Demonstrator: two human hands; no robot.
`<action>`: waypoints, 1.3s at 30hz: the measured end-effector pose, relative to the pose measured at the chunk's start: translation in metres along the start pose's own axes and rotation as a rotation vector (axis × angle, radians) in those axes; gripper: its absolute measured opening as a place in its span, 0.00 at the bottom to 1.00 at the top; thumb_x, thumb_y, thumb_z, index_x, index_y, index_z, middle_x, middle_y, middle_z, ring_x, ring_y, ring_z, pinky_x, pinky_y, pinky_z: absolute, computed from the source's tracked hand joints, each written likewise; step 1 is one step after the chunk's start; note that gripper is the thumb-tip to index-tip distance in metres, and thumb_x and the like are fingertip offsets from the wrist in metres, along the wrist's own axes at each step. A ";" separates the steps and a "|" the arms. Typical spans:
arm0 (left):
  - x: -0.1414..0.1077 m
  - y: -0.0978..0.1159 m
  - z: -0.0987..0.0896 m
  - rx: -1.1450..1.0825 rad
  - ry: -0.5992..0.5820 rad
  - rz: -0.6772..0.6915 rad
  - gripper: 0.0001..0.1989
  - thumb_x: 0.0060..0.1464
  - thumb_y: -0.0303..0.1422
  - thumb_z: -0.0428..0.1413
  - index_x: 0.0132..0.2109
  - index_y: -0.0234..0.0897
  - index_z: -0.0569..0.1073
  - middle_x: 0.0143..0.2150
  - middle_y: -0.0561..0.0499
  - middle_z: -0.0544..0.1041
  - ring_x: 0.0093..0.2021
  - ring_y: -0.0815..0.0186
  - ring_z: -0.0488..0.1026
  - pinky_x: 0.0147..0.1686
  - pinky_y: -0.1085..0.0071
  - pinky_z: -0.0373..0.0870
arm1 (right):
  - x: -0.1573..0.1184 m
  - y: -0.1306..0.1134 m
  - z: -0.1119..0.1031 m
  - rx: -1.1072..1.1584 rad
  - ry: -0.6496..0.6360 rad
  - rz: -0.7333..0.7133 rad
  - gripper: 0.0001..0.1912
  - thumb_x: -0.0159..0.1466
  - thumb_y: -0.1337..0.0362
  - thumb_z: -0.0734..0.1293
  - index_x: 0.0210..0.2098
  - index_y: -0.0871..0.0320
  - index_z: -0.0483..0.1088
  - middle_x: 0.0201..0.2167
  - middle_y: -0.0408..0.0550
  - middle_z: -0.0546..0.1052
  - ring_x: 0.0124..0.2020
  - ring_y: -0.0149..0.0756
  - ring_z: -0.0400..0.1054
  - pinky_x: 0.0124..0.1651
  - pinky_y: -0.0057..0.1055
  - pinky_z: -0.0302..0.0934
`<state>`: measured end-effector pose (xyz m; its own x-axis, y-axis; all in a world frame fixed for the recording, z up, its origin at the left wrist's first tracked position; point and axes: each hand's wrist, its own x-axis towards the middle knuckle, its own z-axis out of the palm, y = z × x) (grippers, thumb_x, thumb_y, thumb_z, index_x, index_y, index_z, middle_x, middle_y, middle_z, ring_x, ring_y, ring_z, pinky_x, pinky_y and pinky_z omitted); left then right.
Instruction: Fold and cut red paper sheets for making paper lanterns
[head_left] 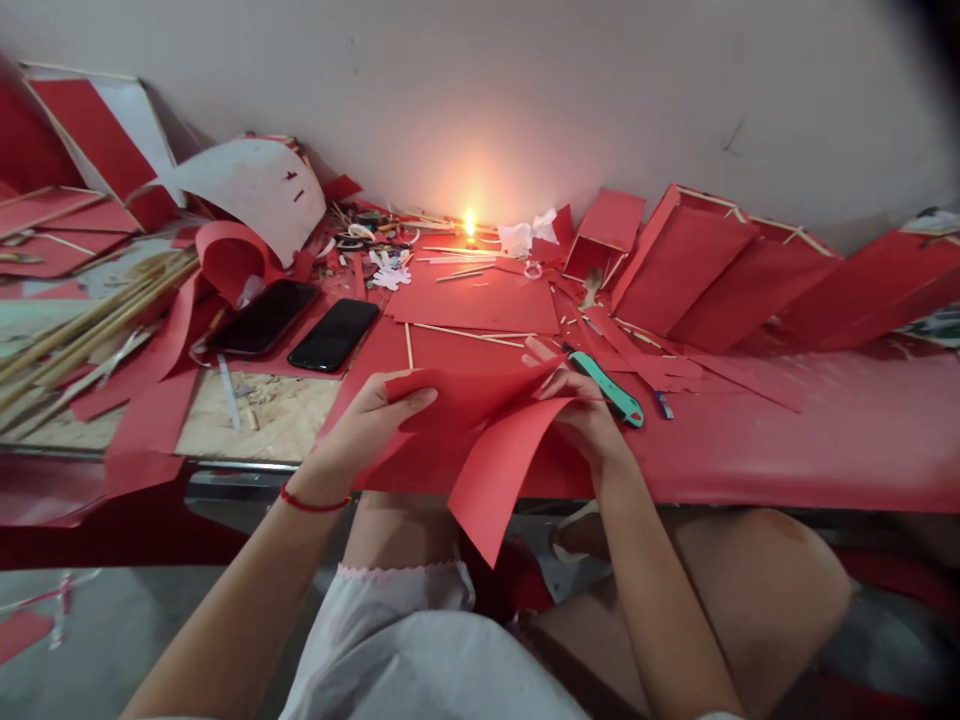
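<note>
A sheet of red paper is stretched between my two hands over the table's front edge, one part of it curling down toward my lap. My left hand pinches its left side between thumb and fingers. On the right side, my right hand is closed on the paper, its fingers partly behind the sheet. A green utility knife lies just right of my right hand. Beyond the sheet, thin wooden sticks lie on the red surface.
A small flame burns near the wall. Two black phones lie left of centre. Bamboo strips are at the far left. Red boxes stand at the back right. Paper scraps and a small blade lie nearby.
</note>
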<state>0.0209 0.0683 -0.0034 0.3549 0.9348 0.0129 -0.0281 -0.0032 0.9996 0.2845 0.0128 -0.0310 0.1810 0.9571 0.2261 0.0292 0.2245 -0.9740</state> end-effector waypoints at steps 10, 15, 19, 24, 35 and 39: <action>0.001 -0.029 -0.003 -0.267 -0.074 0.017 0.35 0.47 0.63 0.62 0.49 0.38 0.82 0.45 0.43 0.85 0.49 0.50 0.81 0.50 0.57 0.80 | 0.005 0.016 0.007 0.057 0.194 -0.053 0.10 0.52 0.59 0.80 0.30 0.54 0.78 0.31 0.40 0.80 0.35 0.37 0.75 0.44 0.34 0.70; 0.000 -0.035 0.008 -0.168 -0.112 0.149 0.45 0.30 0.58 0.72 0.55 0.38 0.79 0.53 0.41 0.82 0.54 0.46 0.79 0.54 0.56 0.78 | 0.005 0.021 0.006 0.002 0.274 -0.087 0.16 0.51 0.59 0.80 0.37 0.55 0.77 0.38 0.45 0.82 0.41 0.42 0.77 0.49 0.39 0.72; 0.003 -0.027 0.020 0.178 0.025 0.236 0.26 0.46 0.46 0.70 0.49 0.34 0.81 0.44 0.43 0.85 0.45 0.53 0.82 0.47 0.61 0.80 | 0.007 0.023 0.006 0.007 0.324 -0.145 0.33 0.48 0.58 0.82 0.50 0.52 0.67 0.41 0.45 0.80 0.42 0.41 0.77 0.50 0.40 0.72; 0.009 -0.021 0.024 0.212 0.063 0.232 0.22 0.52 0.47 0.66 0.47 0.36 0.82 0.46 0.44 0.85 0.48 0.54 0.81 0.48 0.61 0.80 | 0.008 0.020 0.003 0.016 0.325 -0.147 0.47 0.47 0.54 0.82 0.61 0.49 0.61 0.61 0.54 0.72 0.60 0.46 0.70 0.61 0.45 0.67; 0.004 -0.030 0.023 0.219 0.031 0.092 0.27 0.50 0.54 0.65 0.47 0.36 0.80 0.50 0.42 0.84 0.48 0.51 0.81 0.47 0.56 0.81 | 0.005 0.010 0.004 0.205 0.190 0.104 0.19 0.44 0.57 0.81 0.35 0.53 0.79 0.38 0.44 0.85 0.44 0.45 0.78 0.52 0.44 0.72; 0.008 -0.030 0.018 0.313 -0.027 0.171 0.24 0.53 0.53 0.63 0.46 0.37 0.82 0.48 0.44 0.84 0.48 0.51 0.82 0.50 0.56 0.80 | 0.006 0.013 0.004 0.154 0.175 0.060 0.15 0.47 0.57 0.80 0.32 0.53 0.80 0.34 0.44 0.84 0.40 0.44 0.78 0.50 0.44 0.73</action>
<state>0.0411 0.0701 -0.0333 0.3942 0.9017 0.1777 0.1969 -0.2717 0.9420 0.2817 0.0217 -0.0420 0.3458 0.9263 0.1496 -0.1346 0.2067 -0.9691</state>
